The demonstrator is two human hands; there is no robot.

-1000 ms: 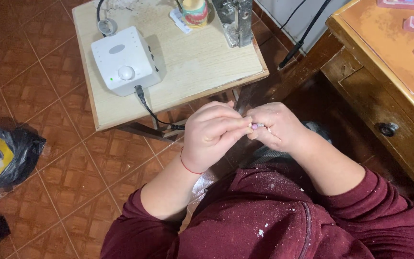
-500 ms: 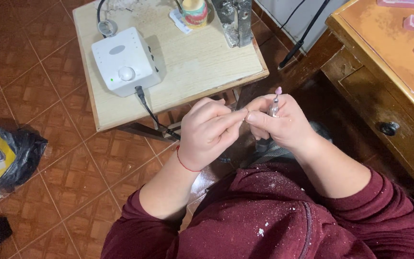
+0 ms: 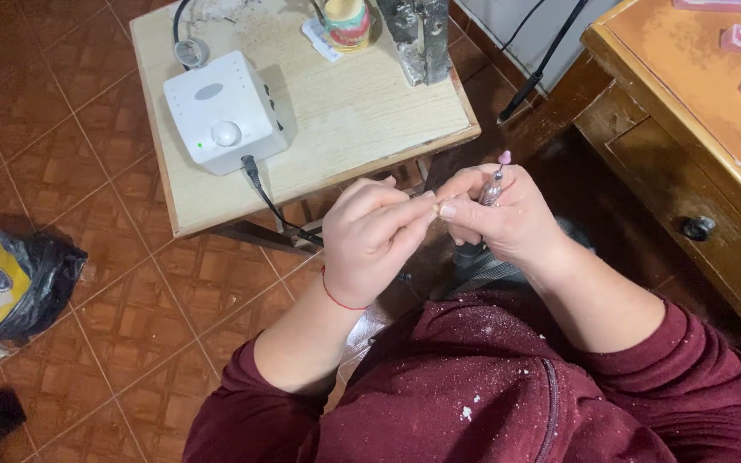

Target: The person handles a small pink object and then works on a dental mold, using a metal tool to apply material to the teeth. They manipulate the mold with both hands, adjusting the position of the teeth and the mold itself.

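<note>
My right hand (image 3: 504, 219) grips a thin metal drill handpiece (image 3: 494, 183) whose small pink tip points up and away from me. My left hand (image 3: 371, 244) is curled beside it, and one left fingertip touches the right thumb near the tool's shaft. A red thread circles my left wrist. Both hands hover above my lap, in front of a small pale wooden table (image 3: 362, 111). My dark red sleeves and chest carry white dust.
A white control box (image 3: 223, 113) with a round knob and a black cable sits on the table, next to a painted cup (image 3: 346, 21) and a dark metal stand (image 3: 418, 39). A brown wooden cabinet (image 3: 696, 154) stands at the right. A black bag (image 3: 10, 279) lies on the tiled floor at the left.
The handpiece has swung upright, so its pink tip now shows above my right fingers. Both hands have shifted slightly to the right and closer together.
</note>
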